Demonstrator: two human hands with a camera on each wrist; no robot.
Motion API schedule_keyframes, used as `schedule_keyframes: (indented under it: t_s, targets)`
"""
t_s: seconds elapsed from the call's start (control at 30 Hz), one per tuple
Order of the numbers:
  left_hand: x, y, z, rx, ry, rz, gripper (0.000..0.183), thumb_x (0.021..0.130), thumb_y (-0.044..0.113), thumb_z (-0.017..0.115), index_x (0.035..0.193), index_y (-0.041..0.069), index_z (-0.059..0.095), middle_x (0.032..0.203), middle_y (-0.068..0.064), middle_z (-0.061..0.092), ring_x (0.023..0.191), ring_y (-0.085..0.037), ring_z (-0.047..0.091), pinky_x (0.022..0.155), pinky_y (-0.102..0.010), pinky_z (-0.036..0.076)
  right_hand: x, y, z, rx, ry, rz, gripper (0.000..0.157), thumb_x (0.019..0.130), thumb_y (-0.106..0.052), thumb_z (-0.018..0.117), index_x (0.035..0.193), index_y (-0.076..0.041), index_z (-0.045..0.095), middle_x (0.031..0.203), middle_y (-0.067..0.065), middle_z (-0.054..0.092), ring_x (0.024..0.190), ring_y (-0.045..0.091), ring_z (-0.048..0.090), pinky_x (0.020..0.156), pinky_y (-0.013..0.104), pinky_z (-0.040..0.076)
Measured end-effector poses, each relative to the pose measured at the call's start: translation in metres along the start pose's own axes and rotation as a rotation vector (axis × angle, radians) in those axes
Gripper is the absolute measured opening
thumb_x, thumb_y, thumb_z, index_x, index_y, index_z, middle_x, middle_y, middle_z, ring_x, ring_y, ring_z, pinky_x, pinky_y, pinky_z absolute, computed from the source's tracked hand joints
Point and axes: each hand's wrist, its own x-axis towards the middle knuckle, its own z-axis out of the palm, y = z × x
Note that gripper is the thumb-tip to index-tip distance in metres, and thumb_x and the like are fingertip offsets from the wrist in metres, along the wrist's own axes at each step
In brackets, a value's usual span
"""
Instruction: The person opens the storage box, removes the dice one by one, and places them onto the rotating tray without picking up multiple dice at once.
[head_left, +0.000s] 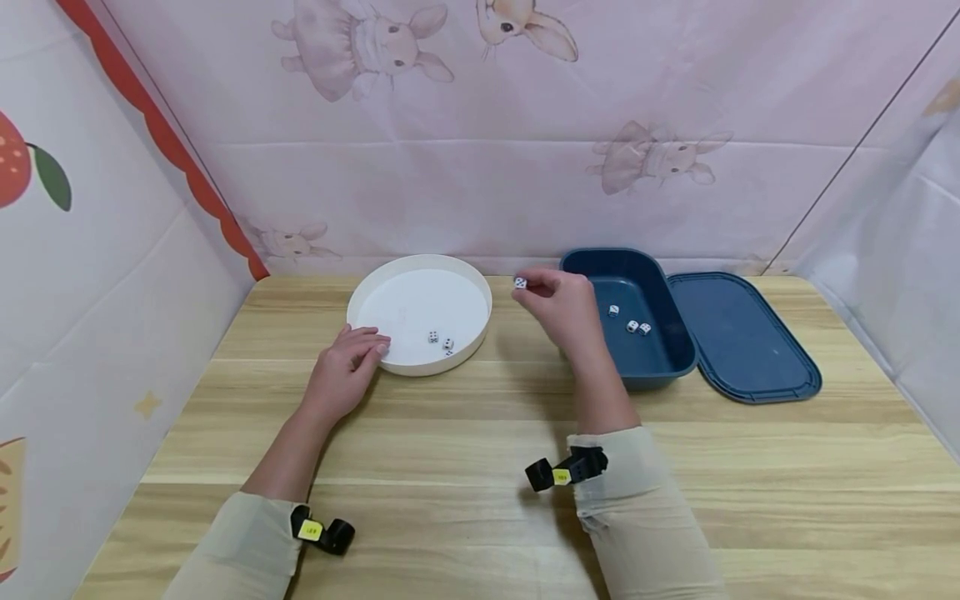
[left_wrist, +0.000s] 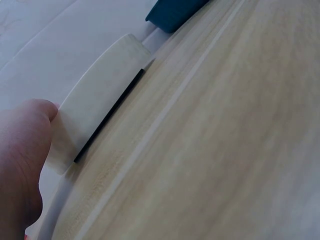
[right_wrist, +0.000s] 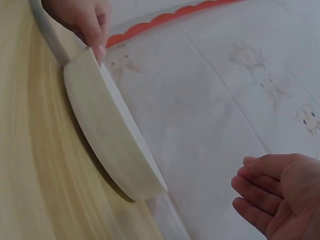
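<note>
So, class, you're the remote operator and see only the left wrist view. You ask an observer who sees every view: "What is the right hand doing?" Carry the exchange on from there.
Observer: The right hand pinches a die at its fingertips.
Operator: I see only the outer wall of the white tray. What is inside?
Observer: At least two dice, toward the near side of its floor.
Operator: At the top I get just part of the blue box. Does it hold anything?
Observer: Yes, three dice show inside it.
</note>
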Motion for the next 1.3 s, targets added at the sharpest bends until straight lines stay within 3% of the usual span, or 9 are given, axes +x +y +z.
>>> schedule_keyframes:
  t_s: [0.33,0.47,0.7,1.03,1.13,1.3]
  targets:
    - [-0.001,0.000,0.000,-0.006,0.001,0.006,0.025,0.099,0.021,0.061,0.107,0.002,0.075,0.112,-0.010,0.073,0.124,-0.030,0.058,0.124,-0.048,0.022,-0.006,-0.002,0.043,0.102,-0.181,0.025,0.022,0.087,-0.019,0.076,0.109,-0.014,0.076,0.105,0.002,0.074,0.093,0.015,0.068,0.082,0.028,0.061]
    - [-0.001,0.001,0.000,-0.010,0.004,0.011,0.025,0.099,0.021,0.061,0.107,0.002,0.075,0.112,-0.009,0.073,0.124,-0.029,0.058,0.123,-0.050,0.022,-0.010,-0.001,0.057,0.069,-0.240,0.045,0.023,0.088,-0.020,0.075,0.111,-0.016,0.075,0.106,-0.002,0.073,0.094,0.013,0.067,0.083,0.026,0.060]
    - [-0.002,0.000,0.001,-0.014,0.012,0.023,0.025,0.099,0.021,0.060,0.106,0.002,0.075,0.111,-0.009,0.073,0.123,-0.030,0.059,0.125,-0.046,0.021,-0.013,0.000,0.072,-0.047,-0.319,-0.013,0.027,0.089,-0.015,0.074,0.115,-0.011,0.074,0.108,0.002,0.073,0.097,0.014,0.067,0.085,0.027,0.059]
    - [-0.001,0.001,0.001,-0.006,0.013,0.028,0.024,0.099,0.021,0.061,0.106,0.003,0.075,0.111,-0.008,0.073,0.124,-0.028,0.059,0.124,-0.046,0.022,-0.017,-0.004,0.086,-0.343,-0.316,-0.202,0.025,0.089,-0.011,0.071,0.114,-0.010,0.074,0.110,0.004,0.074,0.101,0.015,0.069,0.090,0.031,0.058]
    - [-0.001,0.001,0.001,-0.005,0.012,0.026,0.024,0.099,0.022,0.061,0.106,0.003,0.075,0.111,-0.008,0.073,0.123,-0.028,0.059,0.124,-0.046,0.022,-0.018,-0.004,0.088,-0.378,-0.302,-0.238,0.025,0.089,-0.010,0.072,0.114,-0.009,0.074,0.108,0.004,0.074,0.098,0.015,0.069,0.088,0.032,0.058]
    - [-0.001,0.001,0.001,-0.002,0.010,0.021,0.025,0.099,0.022,0.061,0.106,0.003,0.075,0.112,-0.008,0.073,0.124,-0.029,0.059,0.124,-0.048,0.022,-0.019,-0.005,0.089,-0.377,-0.292,-0.225,0.026,0.089,-0.010,0.072,0.114,-0.010,0.074,0.108,0.004,0.074,0.097,0.015,0.069,0.087,0.032,0.058]
